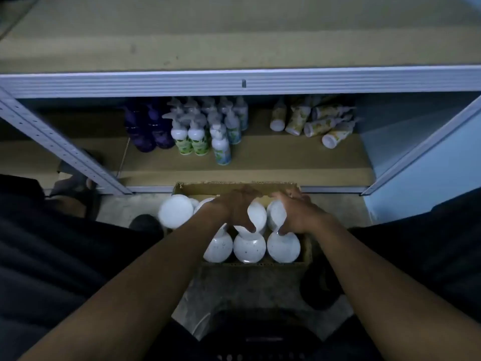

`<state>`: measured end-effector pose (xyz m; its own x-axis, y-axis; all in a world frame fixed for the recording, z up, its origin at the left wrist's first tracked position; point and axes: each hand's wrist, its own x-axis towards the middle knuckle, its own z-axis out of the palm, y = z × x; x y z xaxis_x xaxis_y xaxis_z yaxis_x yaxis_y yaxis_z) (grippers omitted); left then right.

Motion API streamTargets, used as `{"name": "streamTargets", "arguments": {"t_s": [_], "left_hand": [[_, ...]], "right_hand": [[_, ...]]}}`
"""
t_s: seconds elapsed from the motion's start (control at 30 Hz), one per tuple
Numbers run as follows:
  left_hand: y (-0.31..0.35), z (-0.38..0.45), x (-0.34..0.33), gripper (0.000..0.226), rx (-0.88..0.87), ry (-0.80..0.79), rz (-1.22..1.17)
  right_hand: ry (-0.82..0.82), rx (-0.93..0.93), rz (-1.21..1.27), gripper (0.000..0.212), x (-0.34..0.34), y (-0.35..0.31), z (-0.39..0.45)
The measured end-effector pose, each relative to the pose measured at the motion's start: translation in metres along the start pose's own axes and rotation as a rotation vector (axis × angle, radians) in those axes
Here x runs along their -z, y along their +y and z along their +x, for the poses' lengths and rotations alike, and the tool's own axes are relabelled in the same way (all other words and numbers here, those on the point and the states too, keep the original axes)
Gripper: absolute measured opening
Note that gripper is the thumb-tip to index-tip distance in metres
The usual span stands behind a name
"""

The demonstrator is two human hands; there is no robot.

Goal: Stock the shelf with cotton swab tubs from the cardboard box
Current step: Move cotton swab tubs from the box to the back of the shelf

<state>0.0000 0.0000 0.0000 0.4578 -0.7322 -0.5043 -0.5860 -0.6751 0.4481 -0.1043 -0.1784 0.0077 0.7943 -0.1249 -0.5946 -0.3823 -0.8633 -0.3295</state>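
Note:
An open cardboard box (pixel 187 188) stands on the floor in front of the shelf, packed with several white-lidded cotton swab tubs. My left hand (pixel 234 207) grips one tub (pixel 256 217) in the box's middle row, fingers over its far side and thumb on its near side. Just to its right, my right hand (pixel 296 213) grips a second tub (pixel 276 214). Three tubs (pixel 249 248) sit in the near row below my hands. One tub (pixel 175 211) at the box's left edge stands higher than the others. The bottom shelf board (pixel 286 162) lies just behind the box.
On the bottom shelf stand purple bottles (pixel 148 126) and white pump bottles (pixel 208 128); several yellow-labelled bottles (pixel 317 123) lie tipped at the right. A metal beam (pixel 234 83) fronts the upper shelf, and slanted uprights (pixel 59 144) flank the opening. Dark-clothed legs are at both sides.

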Motion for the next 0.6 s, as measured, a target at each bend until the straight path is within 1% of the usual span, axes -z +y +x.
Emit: {"name": "streamTargets", "arguments": {"t_s": [0.07,0.17,0.3,0.43,0.6], "left_hand": [[-0.003,0.006,-0.003,0.101,-0.036,-0.003,0.015],[-0.006,0.013,-0.017,0.094,-0.088,-0.016,0.139],[-0.009,0.013,-0.023,0.096,-0.094,0.028,0.25],[-0.005,0.01,-0.022,0.09,-0.08,-0.003,0.292],[0.006,0.002,0.002,0.092,-0.072,0.011,0.273]], "right_hand": [[0.019,0.033,-0.048,0.098,-0.002,0.002,-0.001],[0.053,0.043,-0.043,0.094,-0.012,0.013,0.0],[0.114,0.051,-0.053,0.087,-0.019,0.016,0.004],[0.15,0.056,-0.076,0.079,-0.02,0.013,-0.001],[0.149,0.064,-0.05,0.08,-0.005,0.005,-0.007]]}}
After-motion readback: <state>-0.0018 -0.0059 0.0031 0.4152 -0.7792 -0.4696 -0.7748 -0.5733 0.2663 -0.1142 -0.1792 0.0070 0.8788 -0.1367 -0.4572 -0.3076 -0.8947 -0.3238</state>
